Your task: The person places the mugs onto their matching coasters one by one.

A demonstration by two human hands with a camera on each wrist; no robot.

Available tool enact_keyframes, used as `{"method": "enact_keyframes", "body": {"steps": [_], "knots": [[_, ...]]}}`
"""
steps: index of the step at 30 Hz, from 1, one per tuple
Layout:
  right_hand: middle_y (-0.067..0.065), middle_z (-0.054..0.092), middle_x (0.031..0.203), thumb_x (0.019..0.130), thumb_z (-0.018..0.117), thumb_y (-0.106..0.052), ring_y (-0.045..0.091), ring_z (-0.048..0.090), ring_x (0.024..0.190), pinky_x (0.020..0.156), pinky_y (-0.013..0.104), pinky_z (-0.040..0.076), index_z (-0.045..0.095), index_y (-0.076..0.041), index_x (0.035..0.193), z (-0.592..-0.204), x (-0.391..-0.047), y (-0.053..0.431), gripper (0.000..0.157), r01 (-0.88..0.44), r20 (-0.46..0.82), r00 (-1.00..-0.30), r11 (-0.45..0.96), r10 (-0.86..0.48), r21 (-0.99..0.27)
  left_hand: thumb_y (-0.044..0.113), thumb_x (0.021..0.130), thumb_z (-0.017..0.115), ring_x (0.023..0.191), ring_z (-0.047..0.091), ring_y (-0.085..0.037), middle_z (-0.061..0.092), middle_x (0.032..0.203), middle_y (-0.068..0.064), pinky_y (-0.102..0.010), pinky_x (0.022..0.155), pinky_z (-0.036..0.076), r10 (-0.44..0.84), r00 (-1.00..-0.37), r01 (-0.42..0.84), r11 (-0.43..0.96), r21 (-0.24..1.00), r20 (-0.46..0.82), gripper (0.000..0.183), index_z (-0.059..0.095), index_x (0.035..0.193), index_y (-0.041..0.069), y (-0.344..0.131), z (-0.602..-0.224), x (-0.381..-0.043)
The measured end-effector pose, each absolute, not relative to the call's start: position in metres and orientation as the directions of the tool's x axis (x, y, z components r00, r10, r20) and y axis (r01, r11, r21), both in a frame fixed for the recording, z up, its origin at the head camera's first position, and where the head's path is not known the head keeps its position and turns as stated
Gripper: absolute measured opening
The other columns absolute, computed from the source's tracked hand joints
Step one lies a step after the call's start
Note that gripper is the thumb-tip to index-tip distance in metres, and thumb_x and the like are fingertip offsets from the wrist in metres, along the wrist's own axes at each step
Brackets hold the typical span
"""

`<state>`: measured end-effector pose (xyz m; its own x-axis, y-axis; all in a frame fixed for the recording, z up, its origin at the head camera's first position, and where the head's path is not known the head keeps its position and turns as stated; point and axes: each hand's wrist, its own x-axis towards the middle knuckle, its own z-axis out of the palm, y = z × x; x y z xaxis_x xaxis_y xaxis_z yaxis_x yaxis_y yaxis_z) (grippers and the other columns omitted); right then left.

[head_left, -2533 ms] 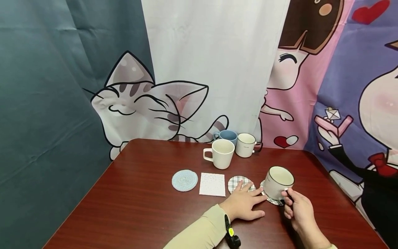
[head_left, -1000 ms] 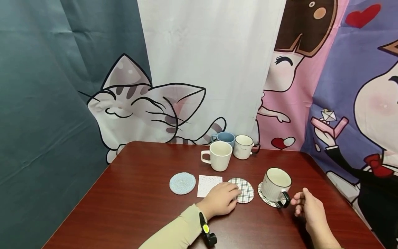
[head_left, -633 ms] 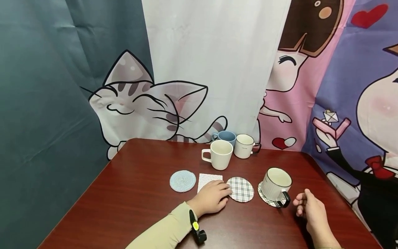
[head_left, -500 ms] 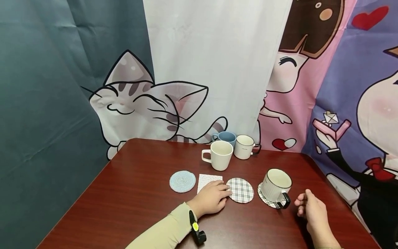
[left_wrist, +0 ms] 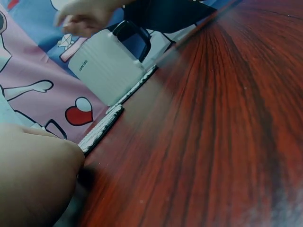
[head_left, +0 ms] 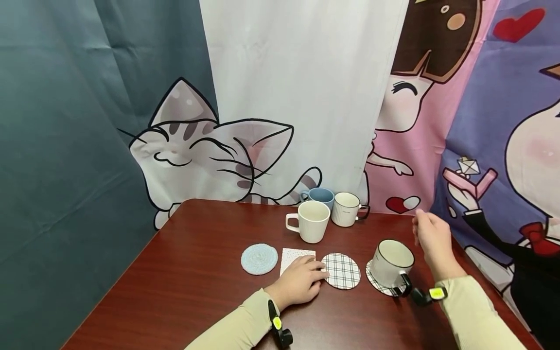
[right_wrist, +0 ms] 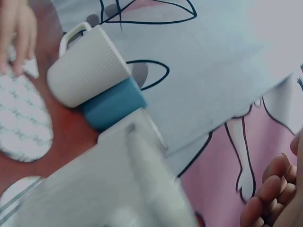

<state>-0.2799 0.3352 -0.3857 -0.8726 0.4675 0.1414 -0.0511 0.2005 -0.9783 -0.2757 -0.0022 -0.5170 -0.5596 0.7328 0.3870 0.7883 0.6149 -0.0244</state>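
Note:
My left hand (head_left: 299, 281) rests over the white speckled square coaster (head_left: 297, 254), hiding much of it. Its fingertips touch the left edge of a round plaid coaster (head_left: 342, 271). To the right, a ribbed cream mug (head_left: 389, 267) with a dark rim and black handle stands upright on another round plaid coaster (head_left: 377, 283). My right hand (head_left: 433, 240) is raised beyond that mug's right side, fingers loosely bent and holding nothing. In the right wrist view its bent fingers (right_wrist: 270, 198) are apart from the blurred mug (right_wrist: 104, 184).
A light blue round woven coaster (head_left: 259, 259) lies at the left of the row. Behind stand a white ribbed mug (head_left: 313, 222), a blue mug (head_left: 321, 196) and a cream mug with a black handle (head_left: 345, 210). A printed curtain (head_left: 302, 87) hangs behind the brown table (head_left: 183, 272).
My right hand has let go of the mug's black handle, drawn back, then risen toward the table's far side. My left hand has slid left off the plaid coaster onto the square one.

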Motion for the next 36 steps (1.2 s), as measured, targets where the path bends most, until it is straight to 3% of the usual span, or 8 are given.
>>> {"method": "enact_keyframes", "body": {"steps": [8,15,18,21,26,33,36], "knots": [[-0.003,0.052,0.057,0.102,0.048,-0.045,0.017,0.049,0.046,0.045,0.03,0.044,0.056,-0.008,0.089,-0.357,-0.331,0.312,0.04,-0.04,0.188,-0.911,0.375,0.368,-0.926,0.024,0.094,0.061,0.13,0.054,-0.028,0.064,0.133,0.003,-0.041,0.111,0.04,0.723,-0.576,0.776,0.631,-0.025,0.382,0.035,0.073,0.125,0.033,-0.002,-0.52,-0.276],[-0.003,0.055,0.063,0.102,0.048,-0.039,0.013,0.053,0.052,0.047,0.029,0.049,0.058,-0.003,0.092,-0.361,-0.365,0.292,0.038,-0.033,0.166,-0.921,0.354,0.351,-0.935,0.024,0.094,0.061,0.131,0.053,-0.027,0.065,0.133,0.005,-0.04,0.112,0.039,0.721,-0.585,0.771,0.637,-0.023,0.372,0.035,0.072,0.126,0.034,-0.003,-0.521,-0.276],[0.001,0.062,0.075,0.102,0.048,-0.039,0.012,0.059,0.056,0.054,0.031,0.055,0.06,-0.002,0.1,-0.369,-0.375,0.288,0.039,0.002,0.138,-0.933,0.386,0.333,-0.923,0.024,0.094,0.061,0.131,0.054,-0.027,0.065,0.132,0.004,-0.04,0.112,0.039,0.719,-0.586,0.77,0.638,-0.019,0.374,0.035,0.073,0.126,0.034,-0.003,-0.521,-0.276],[0.013,0.067,0.098,0.103,0.046,-0.038,0.015,0.065,0.063,0.063,0.034,0.059,0.06,0.002,0.119,-0.376,-0.383,0.286,0.045,0.028,0.108,-0.946,0.408,0.305,-0.913,0.024,0.094,0.061,0.13,0.054,-0.026,0.065,0.132,0.005,-0.04,0.111,0.04,0.719,-0.583,0.772,0.635,-0.016,0.377,0.035,0.073,0.125,0.034,-0.002,-0.52,-0.276],[0.027,0.056,0.135,0.105,0.04,-0.038,0.017,0.068,0.072,0.069,0.032,0.057,0.049,0.004,0.144,-0.387,-0.396,0.288,0.058,0.076,0.05,-0.967,0.471,0.249,-0.879,0.024,0.094,0.061,0.13,0.054,-0.025,0.065,0.132,0.005,-0.039,0.111,0.04,0.717,-0.584,0.77,0.637,-0.021,0.38,0.035,0.072,0.126,0.034,-0.001,-0.519,-0.276],[0.032,0.043,0.148,0.106,0.037,-0.031,0.025,0.074,0.083,0.085,0.045,0.058,0.036,0.008,0.151,-0.397,-0.408,0.283,0.06,0.127,-0.046,-0.985,0.522,0.165,-0.843,0.026,0.093,0.062,0.129,0.055,-0.026,0.065,0.131,0.006,-0.04,0.11,0.041,0.716,-0.584,0.765,0.643,-0.034,0.382,0.035,0.072,0.125,0.035,-0.001,-0.521,-0.277],[0.034,0.042,0.147,0.107,0.037,-0.03,0.025,0.073,0.084,0.085,0.045,0.059,0.029,0.009,0.153,-0.403,-0.412,0.28,0.061,0.147,-0.079,-0.986,0.529,0.148,-0.836,0.026,0.093,0.062,0.129,0.055,-0.025,0.065,0.131,0.006,-0.039,0.11,0.041,0.713,-0.586,0.763,0.646,-0.036,0.385,0.035,0.072,0.125,0.036,-0.001,-0.523,-0.277]]}}
